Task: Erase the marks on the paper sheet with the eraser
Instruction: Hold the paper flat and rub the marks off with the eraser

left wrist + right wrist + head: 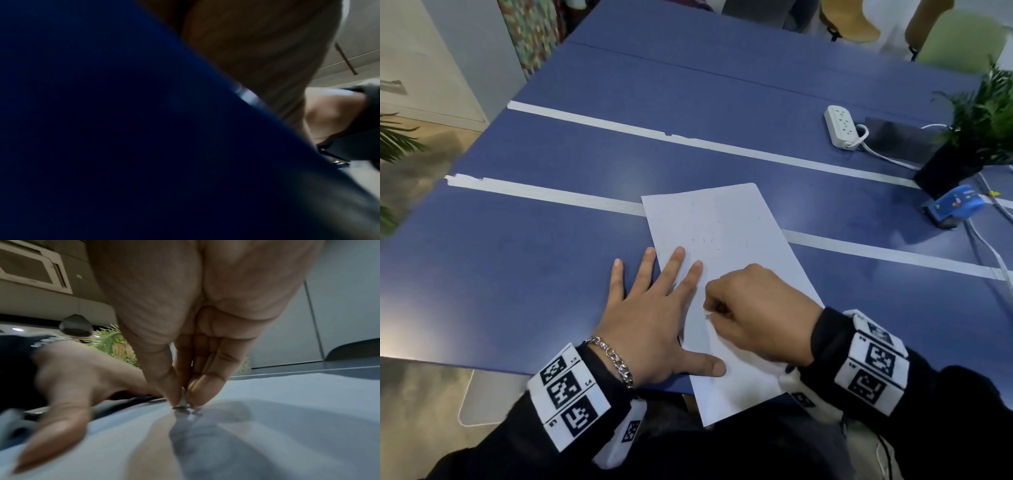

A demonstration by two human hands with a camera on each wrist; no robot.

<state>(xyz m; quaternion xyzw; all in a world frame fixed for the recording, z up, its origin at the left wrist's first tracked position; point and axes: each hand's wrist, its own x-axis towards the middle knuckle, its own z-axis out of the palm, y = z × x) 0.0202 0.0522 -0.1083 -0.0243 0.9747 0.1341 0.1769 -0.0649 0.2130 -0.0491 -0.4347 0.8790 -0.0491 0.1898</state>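
Pinching a small pale eraser between thumb and fingertips, the right hand is bearing its tip down onto the paper sheet, which is lying tilted on the blue table with its near end hanging over the table edge toward the person. In the right wrist view the eraser is showing only as a sliver below the fingers, touching the sheet, so the rubbing step looks to be in hand. At about nine o'clock from that hand, the left hand is lying flat with fingers spread and straight, grasping nothing; its thumb and two fingers are pressing the sheet's left margin while the other fingers are resting on the table. The left wrist view is giving mostly dark blue blur and adds little.

Toward twelve o'clock from the eraser, faint short dark flecks are scattered over the middle of the sheet; whether these are leftover marks or eraser crumbs cannot be told. If marks, the next move is likely calling for the eraser to travel up the sheet while the left hand is pinning the paper against wrinkling. Far off at two o'clock, a power strip, a potted plant and a small blue device are sitting well apart from the work.
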